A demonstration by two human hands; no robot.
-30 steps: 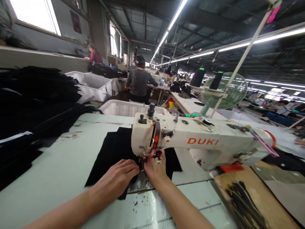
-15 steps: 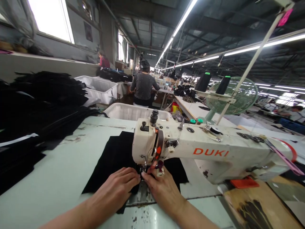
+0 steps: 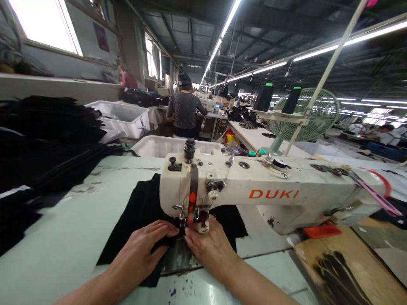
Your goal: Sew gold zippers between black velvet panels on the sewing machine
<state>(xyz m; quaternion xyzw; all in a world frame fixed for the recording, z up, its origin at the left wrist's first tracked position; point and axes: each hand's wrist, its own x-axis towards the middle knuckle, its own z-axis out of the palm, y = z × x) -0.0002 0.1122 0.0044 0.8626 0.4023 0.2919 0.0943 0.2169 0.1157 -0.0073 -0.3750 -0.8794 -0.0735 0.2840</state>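
Observation:
A piece of black fabric (image 3: 133, 224) lies under the needle area of a white sewing machine (image 3: 235, 184) marked DUKI. My left hand (image 3: 143, 250) rests on the fabric left of the presser foot (image 3: 182, 226), fingers stretched toward it and thumb spread apart. Right of the foot, my right hand (image 3: 211, 250) has its fingers closed at the fabric's edge; some fingertips are hidden behind the machine head. More of the cloth shows beyond this hand, under the machine arm. The needle point itself is too small to make out.
Stacks of black fabric (image 3: 47, 140) fill the left side. White plastic bins (image 3: 178, 146) stand behind the table. Pink-handled tweezers (image 3: 378, 197) lie on the machine's right end. Thread cones (image 3: 263, 98) and a green fan (image 3: 318, 114) are beyond. A person (image 3: 186, 106) sits ahead, back turned.
My left thumb has spread away from the fingers, and that hand has drawn slightly back from the presser foot. My right hand stays beside the foot. The whole view has shifted a little.

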